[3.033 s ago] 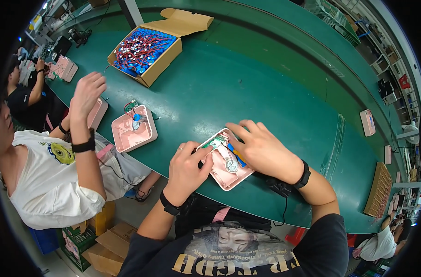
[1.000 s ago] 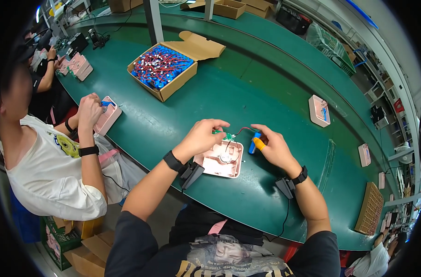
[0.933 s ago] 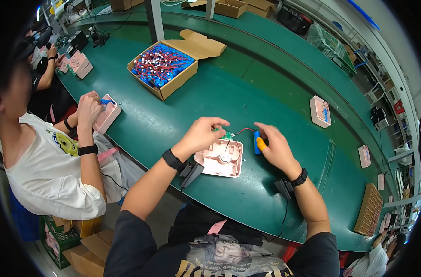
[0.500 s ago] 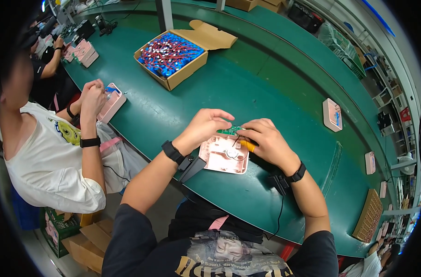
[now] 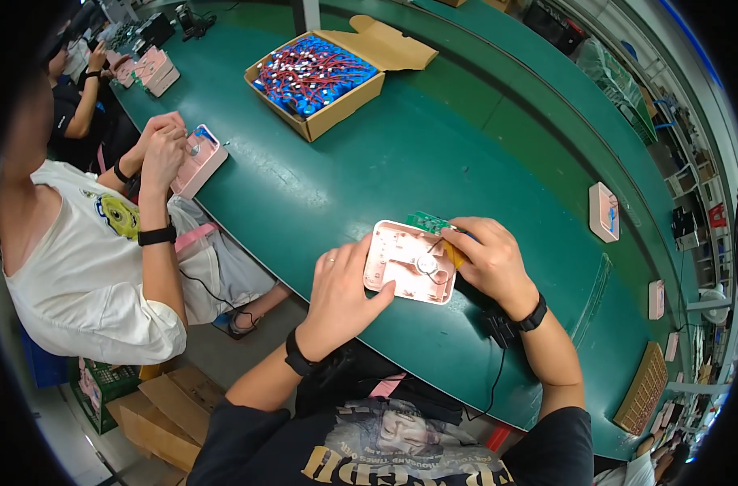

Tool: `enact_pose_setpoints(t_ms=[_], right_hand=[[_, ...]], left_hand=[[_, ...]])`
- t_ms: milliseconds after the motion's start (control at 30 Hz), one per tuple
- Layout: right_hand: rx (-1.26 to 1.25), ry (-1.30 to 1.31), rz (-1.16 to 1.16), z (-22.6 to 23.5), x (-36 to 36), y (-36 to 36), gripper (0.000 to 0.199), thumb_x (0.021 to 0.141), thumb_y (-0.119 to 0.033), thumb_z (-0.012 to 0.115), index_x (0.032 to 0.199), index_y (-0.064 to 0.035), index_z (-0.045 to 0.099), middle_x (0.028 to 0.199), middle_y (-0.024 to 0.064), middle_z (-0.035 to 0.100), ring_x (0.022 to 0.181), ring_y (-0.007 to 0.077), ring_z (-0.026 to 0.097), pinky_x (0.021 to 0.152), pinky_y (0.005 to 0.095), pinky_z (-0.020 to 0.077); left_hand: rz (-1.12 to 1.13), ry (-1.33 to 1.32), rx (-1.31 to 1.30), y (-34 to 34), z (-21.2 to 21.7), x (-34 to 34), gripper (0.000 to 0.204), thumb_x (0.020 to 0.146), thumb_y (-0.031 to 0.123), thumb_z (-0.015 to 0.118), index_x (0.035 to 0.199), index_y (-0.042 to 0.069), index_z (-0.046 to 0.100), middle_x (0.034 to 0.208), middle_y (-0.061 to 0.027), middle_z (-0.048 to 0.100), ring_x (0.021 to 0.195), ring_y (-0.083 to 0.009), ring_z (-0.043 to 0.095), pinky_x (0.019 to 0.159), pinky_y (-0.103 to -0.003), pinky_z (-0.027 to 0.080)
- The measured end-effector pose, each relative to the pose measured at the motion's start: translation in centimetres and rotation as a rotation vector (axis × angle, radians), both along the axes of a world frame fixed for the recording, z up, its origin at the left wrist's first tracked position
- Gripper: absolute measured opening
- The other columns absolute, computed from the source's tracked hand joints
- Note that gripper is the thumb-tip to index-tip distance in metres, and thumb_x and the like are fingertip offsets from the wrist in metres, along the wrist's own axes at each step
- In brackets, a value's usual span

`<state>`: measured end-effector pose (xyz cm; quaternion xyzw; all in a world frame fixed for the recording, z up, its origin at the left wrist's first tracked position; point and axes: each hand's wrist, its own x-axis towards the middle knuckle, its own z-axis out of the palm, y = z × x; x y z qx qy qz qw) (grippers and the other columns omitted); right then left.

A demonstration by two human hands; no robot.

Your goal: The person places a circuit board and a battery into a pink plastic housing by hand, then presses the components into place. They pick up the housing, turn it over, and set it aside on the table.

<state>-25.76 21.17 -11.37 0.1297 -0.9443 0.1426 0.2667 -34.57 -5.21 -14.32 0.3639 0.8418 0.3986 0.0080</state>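
Note:
A pink plastic shell (image 5: 408,261) lies open side up on the green table (image 5: 466,146) in front of me. My left hand (image 5: 340,287) rests against its left edge, thumb on the shell's near rim. My right hand (image 5: 492,257) curls over the shell's right side, holding a yellow-handled tool (image 5: 455,254) whose tip is hidden. A small green circuit board (image 5: 427,221) peeks out at the shell's far edge, with thin wires running toward my right fingers.
A cardboard box (image 5: 319,77) full of blue cells with red wires stands at the far side. Another person (image 5: 85,243) on my left works on a pink shell (image 5: 197,159). More pink shells (image 5: 604,211) lie along the belt to the right.
My hands have come down onto the shell: the left now lies flat at its left edge and the right has closed in over its right side. The view shifted slightly.

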Motion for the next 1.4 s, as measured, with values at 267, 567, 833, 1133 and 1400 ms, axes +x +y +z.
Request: enact_pose_setpoints(t_ms=[267, 567, 833, 1133, 1400], right_hand=[[-0.259, -0.063, -0.25, 0.7, 1.3, 0.6, 0.027, 0.078, 0.001, 0.085, 0.103, -0.0062, 0.08, 0.113, 0.013, 0.079, 0.1, 0.0298, 0.078, 0.083, 0.0382, 0.0635], [-0.389, -0.215, 0.134, 0.4, 0.4, 0.9, 0.023, 0.08, -0.004, 0.087, 0.102, -0.0065, 0.081, 0.117, 0.0108, 0.079, 0.111, 0.0324, 0.075, 0.094, 0.0411, 0.0609], [-0.285, -0.405, 0.157, 0.9, -0.1, 0.0, 0.02, 0.082, -0.007, 0.086, 0.101, -0.009, 0.083, 0.122, 0.0077, 0.077, 0.116, 0.0298, 0.07, 0.1, 0.0413, 0.056], [-0.061, -0.453, 0.09, 1.7, -0.3, -1.2, 0.018, 0.084, -0.011, 0.081, 0.101, -0.0058, 0.083, 0.119, 0.0088, 0.077, 0.109, 0.0292, 0.071, 0.097, 0.042, 0.0548], [0.068, -0.566, 0.065, 2.2, -0.6, -1.6, 0.02, 0.085, -0.012, 0.079, 0.103, -0.006, 0.083, 0.123, 0.01, 0.076, 0.108, 0.03, 0.072, 0.098, 0.0433, 0.055]], left_hand=[[-0.089, 0.019, -0.056, 0.4, -0.4, -0.3, 0.061, 0.087, 0.023, 0.073, 0.143, 0.001, 0.063, 0.119, -0.0154, 0.066, 0.112, -0.035, 0.062, 0.109, -0.049, 0.042], [-0.247, -0.157, 0.094, 1.8, -1.2, -1.2, 0.058, 0.086, 0.019, 0.077, 0.14, 0.002, 0.067, 0.119, -0.0172, 0.072, 0.117, -0.0365, 0.066, 0.115, -0.052, 0.043], [-0.251, -0.158, 0.217, 2.2, -1.7, -0.9, 0.041, 0.086, 0.01, 0.081, 0.126, 0.004, 0.072, 0.116, -0.0143, 0.075, 0.107, -0.0355, 0.072, 0.101, -0.046, 0.056], [-0.246, 0.046, 0.177, 2.2, -1.4, -0.7, 0.014, 0.087, 0.009, 0.082, 0.099, 0.003, 0.078, 0.113, -0.0118, 0.075, 0.098, -0.0306, 0.076, 0.081, -0.04, 0.064], [-0.227, 0.125, 0.101, 2.3, -1.0, -0.5, 0.013, 0.089, 0.008, 0.081, 0.1, 0.003, 0.081, 0.113, -0.0104, 0.076, 0.087, -0.0279, 0.076, 0.074, -0.038, 0.063]])
